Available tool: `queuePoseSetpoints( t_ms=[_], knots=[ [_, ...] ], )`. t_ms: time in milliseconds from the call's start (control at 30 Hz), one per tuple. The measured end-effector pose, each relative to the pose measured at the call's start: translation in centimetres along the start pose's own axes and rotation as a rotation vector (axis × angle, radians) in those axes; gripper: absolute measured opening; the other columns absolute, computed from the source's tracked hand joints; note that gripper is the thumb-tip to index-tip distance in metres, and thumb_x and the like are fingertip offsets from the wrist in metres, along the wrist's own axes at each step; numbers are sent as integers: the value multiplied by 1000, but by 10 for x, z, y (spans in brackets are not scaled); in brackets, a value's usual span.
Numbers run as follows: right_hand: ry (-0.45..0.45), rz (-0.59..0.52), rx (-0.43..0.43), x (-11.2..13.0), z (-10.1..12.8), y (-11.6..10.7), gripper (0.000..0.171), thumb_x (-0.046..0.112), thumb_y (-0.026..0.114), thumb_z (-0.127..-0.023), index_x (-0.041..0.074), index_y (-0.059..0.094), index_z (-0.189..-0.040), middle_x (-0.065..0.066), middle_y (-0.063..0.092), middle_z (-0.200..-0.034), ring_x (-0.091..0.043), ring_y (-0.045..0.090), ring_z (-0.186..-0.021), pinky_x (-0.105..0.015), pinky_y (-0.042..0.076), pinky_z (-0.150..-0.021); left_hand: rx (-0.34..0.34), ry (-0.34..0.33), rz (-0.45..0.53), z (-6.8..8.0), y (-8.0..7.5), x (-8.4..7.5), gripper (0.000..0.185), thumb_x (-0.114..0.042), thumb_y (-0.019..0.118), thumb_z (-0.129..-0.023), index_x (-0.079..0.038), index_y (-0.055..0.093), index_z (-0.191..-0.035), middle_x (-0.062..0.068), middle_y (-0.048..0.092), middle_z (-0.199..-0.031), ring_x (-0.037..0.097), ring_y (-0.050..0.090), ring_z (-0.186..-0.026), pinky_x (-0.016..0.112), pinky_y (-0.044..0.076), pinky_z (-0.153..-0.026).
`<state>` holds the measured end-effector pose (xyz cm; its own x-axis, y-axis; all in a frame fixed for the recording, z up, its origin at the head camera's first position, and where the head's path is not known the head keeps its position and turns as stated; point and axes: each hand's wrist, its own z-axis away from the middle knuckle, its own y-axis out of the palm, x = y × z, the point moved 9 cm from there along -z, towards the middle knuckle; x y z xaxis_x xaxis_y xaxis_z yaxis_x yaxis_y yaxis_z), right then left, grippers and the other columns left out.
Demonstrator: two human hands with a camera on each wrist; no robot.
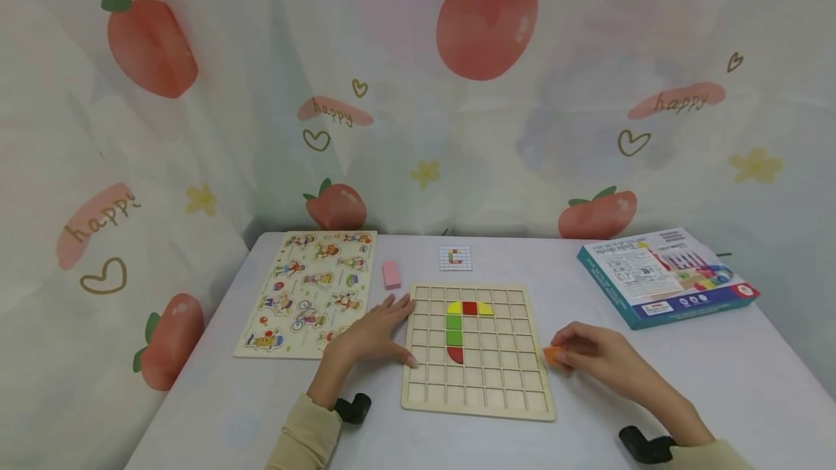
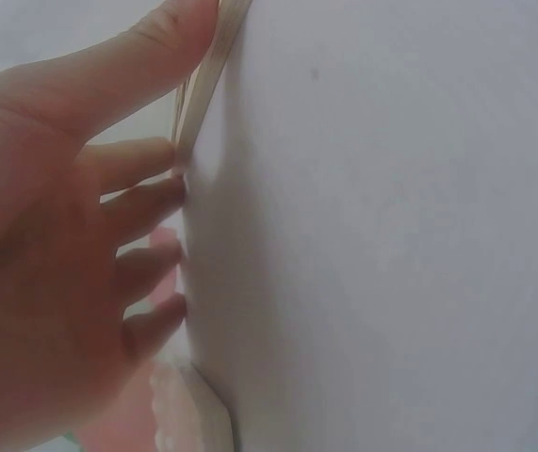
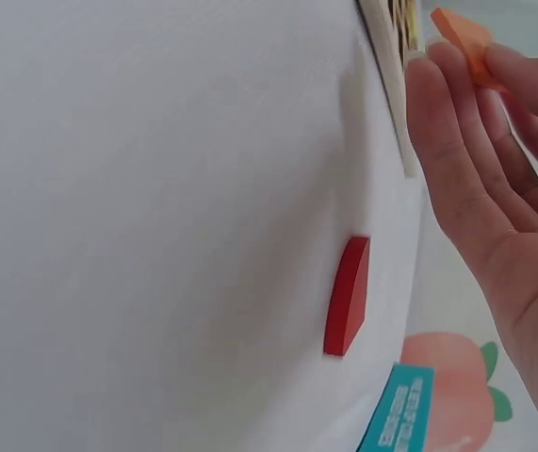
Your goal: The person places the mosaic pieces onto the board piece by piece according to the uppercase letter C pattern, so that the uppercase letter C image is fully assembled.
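Observation:
A wooden grid board (image 1: 480, 390) lies on the white table in front of me. In its cells sit yellow, red and green pieces (image 1: 455, 325) forming a hooked shape. My left hand (image 1: 392, 330) lies flat against the board's left edge (image 2: 207, 75), fingers (image 2: 146, 202) straight and thumb along the rim. Just off the board's right edge, my right hand (image 1: 563, 354) pinches a small orange piece (image 1: 552, 356) between its fingertips. The right wrist view shows that orange piece (image 3: 466, 38) at my fingers (image 3: 448, 122), with a red half-round piece (image 3: 348, 297) lying loose on the table nearby.
A small pattern card (image 1: 455, 257) and a pink block (image 1: 390, 274) lie beyond the board. A character puzzle board (image 1: 307, 292) is at the left and a blue game box (image 1: 666, 274) at the right. A fruit-print curtain hangs behind the table.

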<state>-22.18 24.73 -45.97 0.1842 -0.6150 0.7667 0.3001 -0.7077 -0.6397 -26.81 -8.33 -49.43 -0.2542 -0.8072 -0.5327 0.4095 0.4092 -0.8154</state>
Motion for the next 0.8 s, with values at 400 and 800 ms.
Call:
queuePoseSetpoints(
  t_ms=[400,800],
  knots=[
    [-34,-10,-27,22,-23,13,18,14,74,-95,7,72,-112,-3,75,-105,-10,68,-88,-15,57,-80,7,-13,27,1,-2,-2,107,-44,90,-76,-18,33,-163,-1,22,-172,33,12,-161,61,22,-126],
    [-47,-63,9,38,-41,30,29,12,75,-94,1,72,-121,-8,74,-110,-14,68,-91,-16,57,-81,8,-21,29,0,-2,0,107,-43,90,-76,-18,33,-163,-2,22,-172,32,11,-161,61,20,-126]
  ],
)
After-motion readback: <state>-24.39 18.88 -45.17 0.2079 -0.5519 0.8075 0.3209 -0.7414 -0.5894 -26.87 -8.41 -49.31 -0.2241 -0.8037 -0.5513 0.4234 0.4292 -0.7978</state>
